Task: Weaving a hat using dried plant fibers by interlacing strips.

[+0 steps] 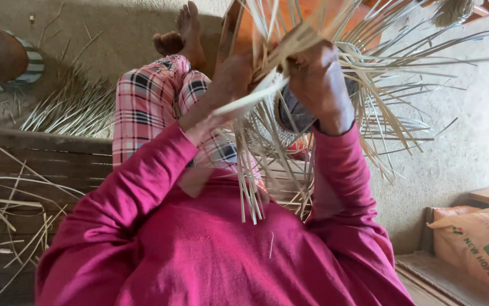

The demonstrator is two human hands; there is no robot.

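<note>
A: Where are the hands now, and what do they hold?

B: Both are raised in front of the chest. The left hand (pixel 230 76) is closed around a bunch of pale bamboo strips (pixel 256 170), and the right hand (pixel 318 76) is closed on the strips a little higher, where they cross. The half-woven basket (pixel 369 68) sits between the hands and the knees, with its loose ends spreading out to the right like a fan.

A: What could go wrong, in your opinion?

B: I think the strips are thin and stiff, so a sharp bend near the right hand could crack one. Also, many free ends hang down toward the pink sweater (pixel 199 243); if the grip of the left hand loosens, I judge the weave could open and lose its order.

A: Is there danger for the person?

B: Maybe. The edges of split bamboo can cut or give splinters when a strip slides through closed fingers. The long ends point near the face too, I suppose.

A: And around the person?

B: More strips (pixel 69 110) lie on the ground beside the bare foot (pixel 190 31), and others on the wooden boards (pixel 46 164) at the left. Stepping on them could break them.
</note>
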